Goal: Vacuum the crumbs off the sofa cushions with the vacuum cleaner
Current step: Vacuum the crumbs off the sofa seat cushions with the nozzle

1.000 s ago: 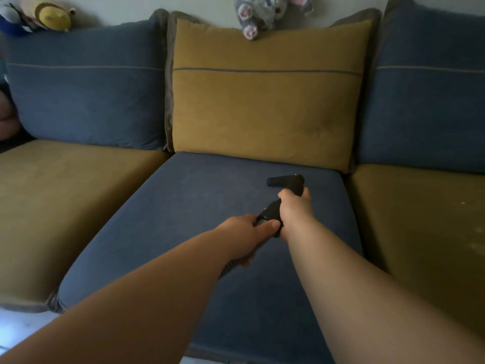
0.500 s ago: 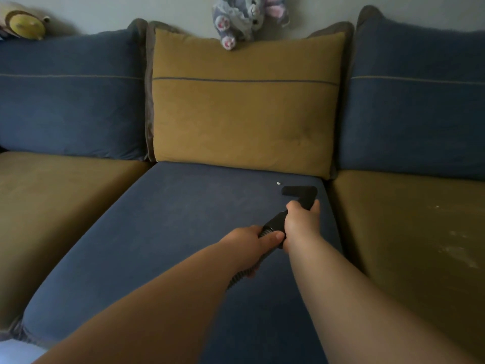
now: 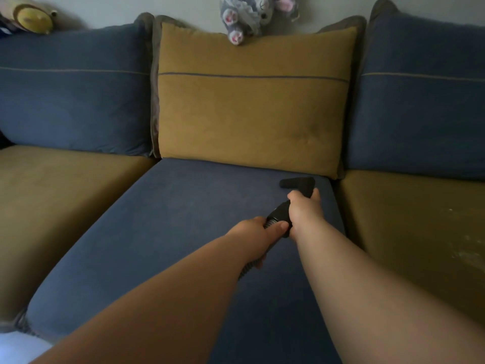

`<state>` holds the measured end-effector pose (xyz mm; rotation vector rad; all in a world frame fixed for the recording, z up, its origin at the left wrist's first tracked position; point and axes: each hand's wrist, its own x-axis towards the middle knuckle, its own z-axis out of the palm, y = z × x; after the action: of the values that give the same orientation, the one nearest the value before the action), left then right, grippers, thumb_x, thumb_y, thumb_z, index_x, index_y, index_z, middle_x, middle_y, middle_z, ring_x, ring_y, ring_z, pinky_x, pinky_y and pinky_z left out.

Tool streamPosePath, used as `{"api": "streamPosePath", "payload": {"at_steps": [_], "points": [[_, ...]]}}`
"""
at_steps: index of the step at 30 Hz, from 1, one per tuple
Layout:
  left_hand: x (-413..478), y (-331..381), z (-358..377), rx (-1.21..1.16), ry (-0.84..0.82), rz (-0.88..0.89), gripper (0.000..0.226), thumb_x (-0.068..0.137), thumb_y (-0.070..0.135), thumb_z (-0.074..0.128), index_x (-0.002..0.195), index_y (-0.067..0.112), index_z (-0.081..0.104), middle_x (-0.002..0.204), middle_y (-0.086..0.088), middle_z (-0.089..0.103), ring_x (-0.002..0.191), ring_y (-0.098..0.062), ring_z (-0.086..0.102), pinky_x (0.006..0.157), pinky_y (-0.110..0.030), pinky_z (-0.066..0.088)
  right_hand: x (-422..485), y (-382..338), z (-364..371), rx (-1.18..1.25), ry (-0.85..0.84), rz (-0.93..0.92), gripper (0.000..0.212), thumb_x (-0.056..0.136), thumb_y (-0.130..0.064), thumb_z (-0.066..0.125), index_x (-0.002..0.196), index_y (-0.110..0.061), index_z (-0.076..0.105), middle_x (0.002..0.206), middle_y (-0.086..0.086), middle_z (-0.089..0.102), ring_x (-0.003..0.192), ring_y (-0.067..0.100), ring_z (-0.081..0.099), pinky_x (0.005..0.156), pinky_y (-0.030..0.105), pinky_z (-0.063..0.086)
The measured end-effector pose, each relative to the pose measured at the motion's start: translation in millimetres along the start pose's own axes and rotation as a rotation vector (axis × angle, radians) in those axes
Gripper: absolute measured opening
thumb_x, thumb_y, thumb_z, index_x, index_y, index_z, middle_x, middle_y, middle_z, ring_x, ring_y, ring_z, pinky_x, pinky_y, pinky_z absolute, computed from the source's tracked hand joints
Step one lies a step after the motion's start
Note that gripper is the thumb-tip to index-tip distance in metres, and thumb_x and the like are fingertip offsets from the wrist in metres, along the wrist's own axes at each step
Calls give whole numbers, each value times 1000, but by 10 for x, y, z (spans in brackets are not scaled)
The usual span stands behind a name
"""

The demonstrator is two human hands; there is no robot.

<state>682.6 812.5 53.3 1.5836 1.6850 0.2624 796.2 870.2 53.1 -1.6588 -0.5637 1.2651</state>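
Note:
The black vacuum nozzle [image 3: 298, 183] rests flat on the blue seat cushion [image 3: 183, 219], near its back right corner, just below the mustard back cushion [image 3: 249, 106]. My right hand [image 3: 305, 210] grips the black tube right behind the nozzle. My left hand [image 3: 253, 233] holds the ribbed hose [image 3: 245, 271] a little further back. Pale crumbs [image 3: 469, 254] lie scattered on the mustard seat cushion [image 3: 409, 219] at the right.
Blue back cushions [image 3: 70, 93] stand at the left and right, and another mustard seat cushion [image 3: 52, 195] lies at the left. A grey plush rabbit [image 3: 246, 15] and a yellow plush toy [image 3: 31, 15] sit on the sofa's top edge. Pale floor [image 3: 15, 348] shows at the bottom left.
The nozzle has slid towards the back of the blue seat cushion. The small white crumb that lay just left of it half a second ago is gone. Both hands keep their grip.

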Motion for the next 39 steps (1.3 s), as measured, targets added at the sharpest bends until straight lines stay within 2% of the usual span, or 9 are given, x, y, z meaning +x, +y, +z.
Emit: {"api": "streamPosePath", "payload": {"at_steps": [2, 5, 7, 11, 15, 21, 28, 31, 39], "points": [[-65, -43, -30, -1, -2, -19, 53, 91, 67, 43, 117, 21, 50, 73, -4, 69, 50, -14, 66, 73, -34, 60, -56, 26, 51, 2, -15, 10, 76, 91, -25, 54, 149, -49, 10, 139, 10, 45, 97, 33, 56, 64, 44, 53], [-199, -141, -132, -31, 40, -43, 59, 88, 63, 54, 130, 24, 43, 74, -5, 69, 53, -16, 68, 70, -35, 62, -195, 57, 151, 16, -39, 24, 76, 92, -26, 54, 149, -48, 10, 143, 9, 42, 110, 37, 55, 85, 54, 52], [-328, -228, -216, -57, 53, -44, 65, 84, 57, 63, 136, 28, 37, 79, -5, 69, 56, -15, 70, 67, -34, 62, -316, 64, 233, 9, -81, 36, 76, 92, -25, 54, 150, -46, 10, 145, 10, 41, 110, 37, 55, 84, 52, 51], [-658, -458, -322, -55, 71, -42, 67, 81, 41, 70, 137, 32, 35, 90, -2, 66, 56, -12, 69, 65, -33, 62, -612, 126, 421, -67, -192, 56, 73, 93, -26, 53, 150, -45, 13, 141, 11, 44, 97, 34, 55, 61, 41, 50], [-1096, -772, -410, -126, 145, -119, 66, 82, 36, 70, 138, 33, 35, 95, -4, 65, 59, -14, 68, 63, -32, 62, -1028, 290, 724, -83, -360, 108, 74, 91, -24, 53, 148, -49, 13, 134, 16, 50, 106, 40, 58, 86, 61, 50], [-1783, -1280, -573, -198, 235, -225, 59, 83, 33, 69, 134, 34, 39, 87, -5, 66, 52, -10, 64, 52, -24, 57, -1738, 614, 1148, -168, -501, 127, 72, 90, -26, 53, 146, -51, 14, 136, 16, 50, 111, 42, 57, 87, 68, 46], [-2173, -1644, -760, -231, 299, -222, 59, 82, 30, 67, 134, 34, 39, 89, -5, 64, 55, -12, 64, 57, -30, 61, -2128, 820, 1483, -171, -503, 95, 73, 92, -22, 54, 149, -45, 16, 138, 16, 48, 109, 41, 55, 89, 61, 48], [-2319, -1783, -784, -260, 275, -236, 60, 82, 31, 69, 134, 36, 39, 92, -4, 63, 57, -11, 63, 52, -24, 57, -2310, 912, 1529, -207, -483, 81, 73, 93, -22, 54, 150, -45, 14, 140, 16, 44, 110, 41, 54, 88, 58, 50], [-2367, -1599, -460, -236, 149, -122, 49, 81, 33, 69, 125, 34, 48, 91, -3, 64, 58, -12, 64, 58, -27, 60, -2418, 926, 890, -173, -332, 67, 74, 92, -22, 55, 150, -45, 15, 142, 15, 42, 111, 42, 54, 89, 61, 49]]}}
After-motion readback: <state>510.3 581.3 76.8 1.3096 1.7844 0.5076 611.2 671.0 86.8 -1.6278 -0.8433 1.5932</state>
